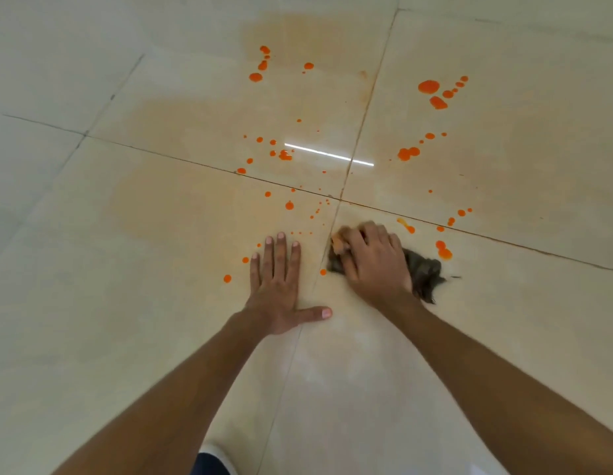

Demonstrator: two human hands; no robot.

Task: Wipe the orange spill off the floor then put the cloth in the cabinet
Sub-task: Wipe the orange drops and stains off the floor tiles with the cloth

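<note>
The right hand (373,262) pressed a dark cloth (423,274) to the floor (126,337), fingers (349,245) clenched on it. Orange drops (430,87) lay scattered beyond the cloth. Beside the cloth, the left hand (277,286) rested flat, fingers spread.

most of the cloth (423,274) lies hidden under the right hand (375,260), so only its dark frayed end and a stained corner show; its full shape cannot be told. the right hand's fingers (354,240) are slightly blurred. both forearms are cut off by the lower edge. a dark and white bit of clothing (212,462) at the bottom edge is too cropped to identify.
</note>
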